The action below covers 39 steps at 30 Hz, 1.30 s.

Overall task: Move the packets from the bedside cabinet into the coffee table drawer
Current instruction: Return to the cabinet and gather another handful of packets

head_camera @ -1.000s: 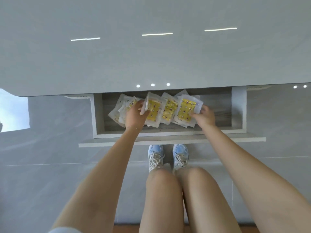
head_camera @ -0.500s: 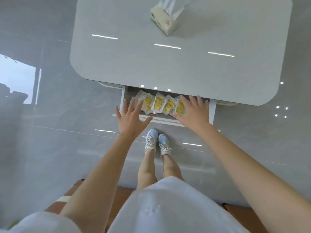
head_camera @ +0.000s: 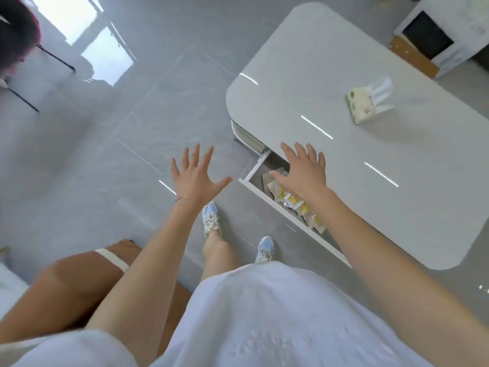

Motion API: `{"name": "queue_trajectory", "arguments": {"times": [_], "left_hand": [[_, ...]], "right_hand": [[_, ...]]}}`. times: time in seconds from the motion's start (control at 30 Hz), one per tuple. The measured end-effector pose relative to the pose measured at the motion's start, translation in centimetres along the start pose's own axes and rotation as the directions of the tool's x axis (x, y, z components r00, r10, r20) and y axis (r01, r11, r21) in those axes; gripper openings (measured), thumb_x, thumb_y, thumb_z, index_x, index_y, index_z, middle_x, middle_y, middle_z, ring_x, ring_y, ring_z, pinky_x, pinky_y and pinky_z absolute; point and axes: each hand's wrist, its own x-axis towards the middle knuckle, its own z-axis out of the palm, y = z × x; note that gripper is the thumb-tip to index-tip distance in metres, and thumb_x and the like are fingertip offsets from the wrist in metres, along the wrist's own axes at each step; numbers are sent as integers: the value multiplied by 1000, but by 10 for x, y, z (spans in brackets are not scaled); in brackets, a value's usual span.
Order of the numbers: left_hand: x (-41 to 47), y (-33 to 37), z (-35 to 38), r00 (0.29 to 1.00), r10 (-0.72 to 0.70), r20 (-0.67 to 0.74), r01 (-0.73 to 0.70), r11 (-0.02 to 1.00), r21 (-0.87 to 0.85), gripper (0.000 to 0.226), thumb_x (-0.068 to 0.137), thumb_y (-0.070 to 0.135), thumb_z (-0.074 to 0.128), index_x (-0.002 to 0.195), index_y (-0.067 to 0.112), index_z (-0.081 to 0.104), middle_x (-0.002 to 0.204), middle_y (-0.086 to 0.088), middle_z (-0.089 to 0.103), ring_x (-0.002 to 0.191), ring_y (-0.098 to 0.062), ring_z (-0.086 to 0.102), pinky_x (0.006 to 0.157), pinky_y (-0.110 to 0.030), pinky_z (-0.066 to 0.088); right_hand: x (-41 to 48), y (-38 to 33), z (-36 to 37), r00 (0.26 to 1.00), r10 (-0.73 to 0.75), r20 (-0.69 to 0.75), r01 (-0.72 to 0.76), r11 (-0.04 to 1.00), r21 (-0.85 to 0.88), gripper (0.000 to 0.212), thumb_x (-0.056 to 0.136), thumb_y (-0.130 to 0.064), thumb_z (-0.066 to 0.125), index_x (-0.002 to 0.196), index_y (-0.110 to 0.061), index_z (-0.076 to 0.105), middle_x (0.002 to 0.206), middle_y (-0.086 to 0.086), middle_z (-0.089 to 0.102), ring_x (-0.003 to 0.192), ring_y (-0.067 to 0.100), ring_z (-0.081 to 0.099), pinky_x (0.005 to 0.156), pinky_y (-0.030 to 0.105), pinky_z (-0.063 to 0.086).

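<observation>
Your left hand and right hand were spread empty over grey floor tiles; packets filled the coffee table's open drawer.

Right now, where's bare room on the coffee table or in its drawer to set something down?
Coffee table top: bare from its rounded left corner to the tissue pack, and again along the near edge right of the right hand. Drawer: crowded with packets; only a small bare corner at its left end.

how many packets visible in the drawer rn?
About 4, lying in a row in the open drawer: packets overlap from under the right hand toward the forearm. That hand and arm may hide more.
</observation>
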Motion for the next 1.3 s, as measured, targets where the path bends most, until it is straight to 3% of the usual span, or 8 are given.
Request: {"name": "queue_trajectory", "arguments": {"times": [0.4,0.57,0.73,0.97,1.3], "left_hand": [[38,-252,-78,954,-296,-46,291,952,-100,88,77,73,46,149,37,10,160,1,6,147,-22,1,116,-52,-1],[56,-327,-101,891,-447,-80,423,882,-206,89,77,73,48,149,36,12,160,1,9,147,-22,3,115,-52,-1],[70,-400,-120,809,-584,-61,560,799,-218,89,77,76,44,149,36,13,160,1,8,147,-22,1,115,-53,0],[78,-505,-143,585,-811,4,764,550,-339,89,76,77,45,149,36,15,160,2,8,147,-23,-6,114,-55,-2],[35,-624,-165,191,-978,82,840,119,-530,86,76,73,49,147,36,20,159,0,10,147,-23,-2,114,-57,0]], "right_hand": [[93,-310,-17,942,-330,55,335,925,-181,74,87,-60,46,150,-31,19,158,5,17,147,30,6,117,50,5],[123,-420,-19,880,-461,109,474,846,-246,75,88,-60,46,151,-33,16,159,5,16,147,29,6,117,50,5],[162,-524,-16,792,-578,198,610,730,-308,74,87,-58,48,150,-31,21,156,5,24,142,29,21,115,47,16],[211,-670,-10,622,-696,359,780,507,-368,72,88,-57,49,149,-31,21,158,5,17,147,29,6,118,48,6],[197,-863,26,296,-748,594,917,50,-395,74,89,-61,45,151,-34,15,160,3,10,148,30,-2,119,51,1]]}}
